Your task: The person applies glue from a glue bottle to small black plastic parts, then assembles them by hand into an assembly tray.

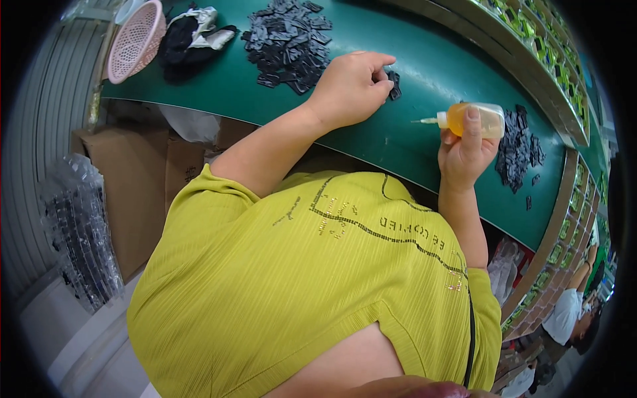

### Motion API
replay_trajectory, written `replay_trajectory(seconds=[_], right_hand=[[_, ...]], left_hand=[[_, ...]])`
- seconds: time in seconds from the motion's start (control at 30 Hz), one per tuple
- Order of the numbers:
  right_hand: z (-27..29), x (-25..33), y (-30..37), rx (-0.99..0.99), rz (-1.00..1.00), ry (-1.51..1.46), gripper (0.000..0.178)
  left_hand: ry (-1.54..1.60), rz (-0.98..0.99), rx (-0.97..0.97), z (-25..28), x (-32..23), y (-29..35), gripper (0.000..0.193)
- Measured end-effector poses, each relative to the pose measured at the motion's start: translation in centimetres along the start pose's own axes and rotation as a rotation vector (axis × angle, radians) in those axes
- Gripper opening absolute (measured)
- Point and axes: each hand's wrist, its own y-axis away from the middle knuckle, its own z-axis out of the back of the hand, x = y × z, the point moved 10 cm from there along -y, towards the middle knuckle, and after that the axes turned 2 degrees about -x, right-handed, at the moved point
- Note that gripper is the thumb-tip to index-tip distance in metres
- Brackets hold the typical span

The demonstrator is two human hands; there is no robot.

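Note:
My left hand [352,86] hovers over or rests on the green table, its index finger stretched out and apart from the thumb, the other fingers curled. Small black parts [395,86] lie right by its thumb and are partly covered by it. My right hand [468,152] is closed around a clear squeeze bottle [492,119] with a thin needle tip. The bottle is tilted on its side, holds orange-yellow liquid, and its needle points left toward the left hand. A large heap of flat black parts [288,43] lies left of my left hand. Another heap [517,149] sits beyond the bottle.
The green table [424,40] spans the far side. A pink mesh basket [137,41] and a black-and-white cloth bundle [192,40] are at the far left. Racks of green items [564,60] line the right. A cardboard box [129,179] and plastic-wrapped strips [83,225] stand at left.

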Motion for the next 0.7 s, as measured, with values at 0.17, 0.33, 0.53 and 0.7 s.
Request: replay_trajectory(seconds=[0.17,0.33,0.53,0.7], right_hand=[[0.2,0.1,0.0,-0.008,0.003,0.012,0.011],[-0.1,-0.1,0.0,0.033,0.002,0.031,0.011],[0.1,-0.1,-0.1,0.008,0.005,0.064,0.012],[0.5,0.1,0.0,-0.021,0.014,0.003,0.013]], left_hand=[[-0.597,-0.115,-0.256,6.8,-0.3,-2.9,0.028],[-0.786,0.219,-0.017,9.0,4.5,-6.5,0.022],[-0.642,0.282,0.03,9.4,5.1,-6.6,0.023],[0.018,0.231,-0.013,6.1,1.3,-2.2,0.019]])
